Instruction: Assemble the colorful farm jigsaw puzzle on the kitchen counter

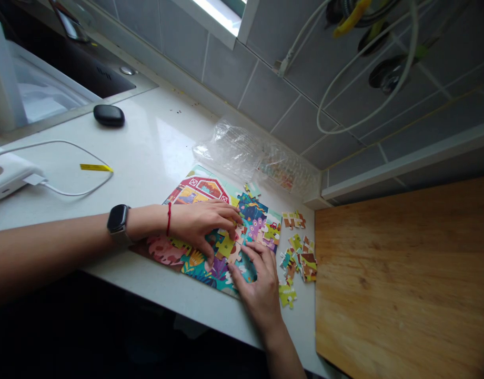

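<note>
Colourful jigsaw pieces form a puzzle picture (198, 260) on the white counter, with sea plants and animals at the front. Beside and partly under it lies a printed farm sheet (189, 195) with a red barn. My left hand (204, 221), with a red string and a dark watch at its wrist, rests palm down over the puzzle, fingers spread. At the puzzle's right part is my right hand (263, 281), thumb and forefinger apart and fingertips touching the pieces. Whether either hand presses one single piece is hidden under the fingers.
Loose puzzle pieces (299, 258) lie between the puzzle and a wooden board (403, 273) on the right. Clear plastic packaging (234, 147) lies along the tiled wall. Further left are a black case (109, 115), a white charger (13, 176) with its cable, and a sink (88, 73).
</note>
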`<state>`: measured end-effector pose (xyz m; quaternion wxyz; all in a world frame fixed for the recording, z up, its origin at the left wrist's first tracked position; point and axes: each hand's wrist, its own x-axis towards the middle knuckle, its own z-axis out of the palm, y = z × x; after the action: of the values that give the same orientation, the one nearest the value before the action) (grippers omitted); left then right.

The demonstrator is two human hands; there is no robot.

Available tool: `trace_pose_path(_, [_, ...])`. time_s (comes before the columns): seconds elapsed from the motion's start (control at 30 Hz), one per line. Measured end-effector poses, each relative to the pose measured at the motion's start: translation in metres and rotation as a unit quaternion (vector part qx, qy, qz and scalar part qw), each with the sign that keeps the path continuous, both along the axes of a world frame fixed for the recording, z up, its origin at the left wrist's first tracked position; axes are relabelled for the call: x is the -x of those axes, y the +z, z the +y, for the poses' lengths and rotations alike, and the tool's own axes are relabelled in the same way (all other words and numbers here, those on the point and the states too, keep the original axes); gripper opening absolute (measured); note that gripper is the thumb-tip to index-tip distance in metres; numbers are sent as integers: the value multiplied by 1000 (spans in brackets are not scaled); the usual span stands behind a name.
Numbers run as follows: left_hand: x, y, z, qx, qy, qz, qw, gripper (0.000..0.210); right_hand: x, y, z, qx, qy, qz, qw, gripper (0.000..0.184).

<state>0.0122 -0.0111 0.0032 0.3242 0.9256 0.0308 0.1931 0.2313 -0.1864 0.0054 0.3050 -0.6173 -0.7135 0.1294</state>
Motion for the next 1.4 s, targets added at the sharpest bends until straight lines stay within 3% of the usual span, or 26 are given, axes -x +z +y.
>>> trace_pose_path(0.33, [-1,4,0,-3,6,-2,1000,35,2,3,-1,-17,24,-18,999,29])
trace_pose_path(0.93, [-1,8,-1,-16,5,23,1000,27,4,2,-2,-6,27,-29,999,27])
trace_pose_path(1.2, [0,6,1,22,4,-9,1000,34,1,8,-5,-66,27,44,996,16])
trace_pose_path(1.4, [-1,8,2,56,1,-18,998,39,-4,5,-10,-101,-59,168,979,28])
